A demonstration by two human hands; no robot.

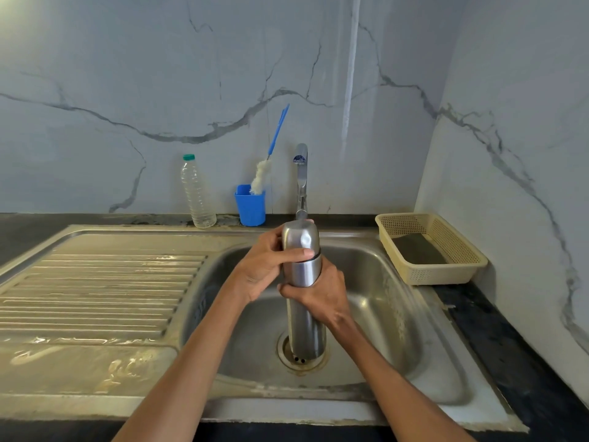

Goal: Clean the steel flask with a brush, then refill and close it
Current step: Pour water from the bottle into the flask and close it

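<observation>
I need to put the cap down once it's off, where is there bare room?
The ribbed drainboard left of the sink basin is bare. Behind it, the plastic bottle, blue cup and tap crowd the ledge.

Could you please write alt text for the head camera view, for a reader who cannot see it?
A person holds a steel flask upright over a steel sink, left hand gripping its cap, right hand gripping its body. Behind, by the tap, a bottle brush stands in a blue cup.

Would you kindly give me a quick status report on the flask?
Left hand grips cap; right hand grips steel flask upright over sink. Cap on. Brush untouched in blue cup.
</observation>
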